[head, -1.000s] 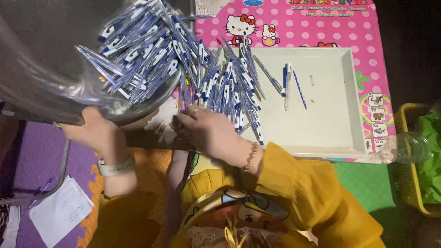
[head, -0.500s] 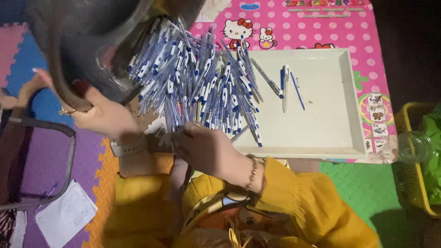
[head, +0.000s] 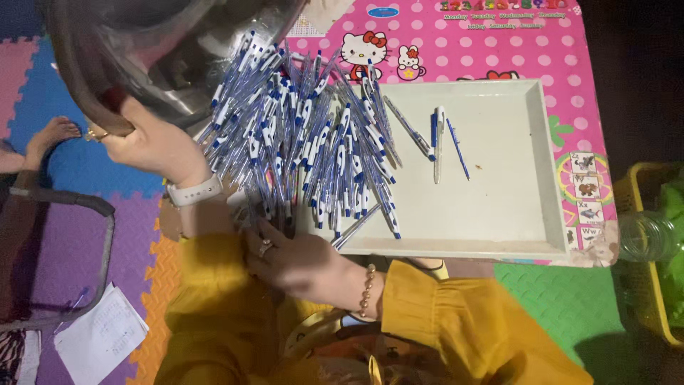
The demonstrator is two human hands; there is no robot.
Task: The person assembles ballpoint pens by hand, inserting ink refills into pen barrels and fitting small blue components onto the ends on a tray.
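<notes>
- Gripping the tipped bag (head: 171, 57) with my left hand (head: 153, 146), fingers wrapped around its rim.
- My right hand (head: 296, 260) rests on the pens (head: 306, 142) at the tray (head: 513, 214) edge, fingers loosely spread.

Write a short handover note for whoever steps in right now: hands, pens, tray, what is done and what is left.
Left hand: grips the rim of the tipped metal bowl, which looks nearly emptied.
Right hand: rests at the near edge of the pen pile; whether it grips any pen is unclear.
Pens: blue and white, heaped over the left side of the white tray and spilling past its left edge onto the pink table.
Done: pens tipped out.
Left: a few loose pens lie apart mid-tray; the heap is unsorted.
</notes>
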